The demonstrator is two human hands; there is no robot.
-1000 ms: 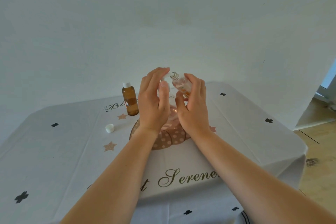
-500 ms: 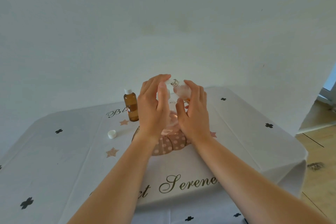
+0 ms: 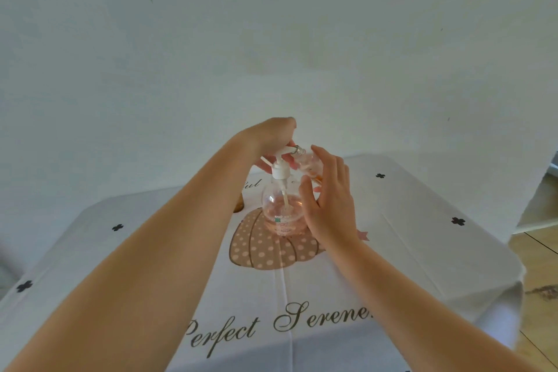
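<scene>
pump bottle (image 3: 280, 208) on table (image 3: 422, 235), small bottle (image 3: 311, 160) right of spout, third bottle (image 3: 239, 206) left

A white tablecloth (image 3: 407, 251) covers the desk (image 3: 511, 278) and hangs over its right corner. At the middle of the cloth is a printed brown pumpkin with pale dots (image 3: 262, 251). Nearer the viewer, gold script lettering (image 3: 280, 326) reads "Perfect Serene". Small black cross marks are scattered over the cloth: one at the left (image 3: 117, 227), one at the near left edge (image 3: 24, 286), one at the far right (image 3: 380, 175) and one at the right (image 3: 458, 221). A sliver of an amber bottle (image 3: 240, 207) shows just left of the pumpkin, mostly hidden. Behind the desk rises a plain pale wall (image 3: 271, 39). At the far right lies a wooden floor (image 3: 540, 251) with a dark smudge (image 3: 542, 293).
</scene>
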